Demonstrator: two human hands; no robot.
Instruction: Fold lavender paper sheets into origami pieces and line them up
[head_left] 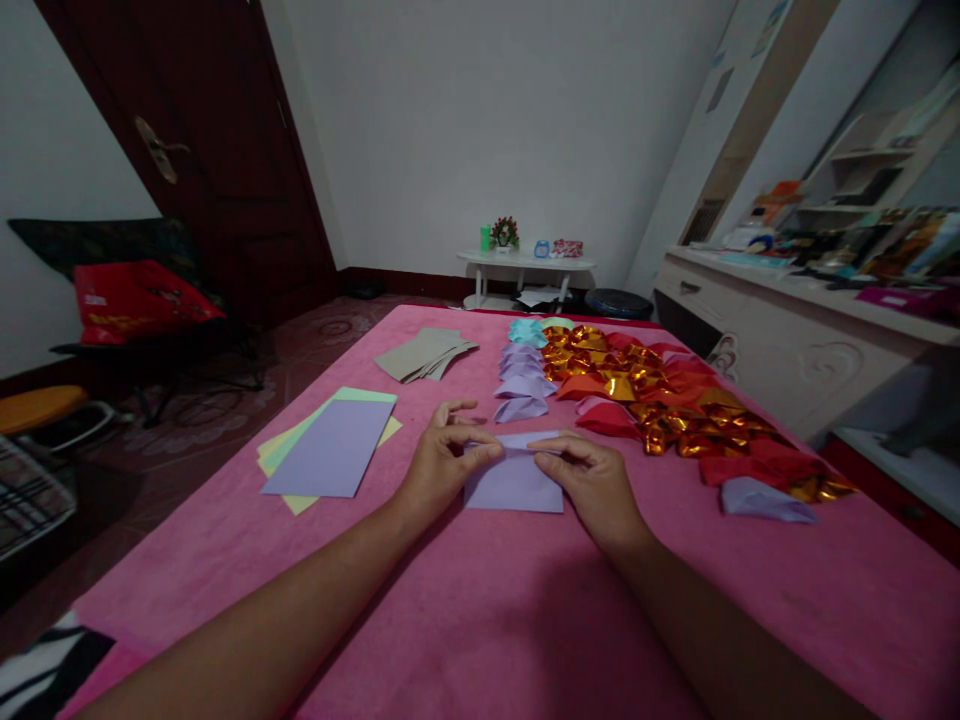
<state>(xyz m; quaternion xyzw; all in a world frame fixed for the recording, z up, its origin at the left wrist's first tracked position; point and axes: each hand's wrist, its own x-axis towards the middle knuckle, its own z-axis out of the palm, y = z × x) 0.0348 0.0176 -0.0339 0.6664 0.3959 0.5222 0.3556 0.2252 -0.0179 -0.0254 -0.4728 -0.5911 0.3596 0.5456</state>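
A lilac sheet of paper (513, 482) lies on the pink table cover (480, 610) in front of me. My left hand (442, 458) pinches its upper left edge with thumb and fingers pressed together. My right hand (589, 478) presses down on its upper right part, fingers closed on the folded edge. Just beyond the sheet lie several folded lilac pieces (521, 385) in a row, with pale blue folded ones (527, 331) behind them.
A stack of flat lilac, green and yellow sheets (330, 448) lies to the left, grey-brown sheets (424, 354) farther back. Red and gold foil folded pieces (660, 395) fill the right side, one lilac piece (765, 498) beside them. A white cabinet (795, 330) stands right, a small white table (525, 268) behind.
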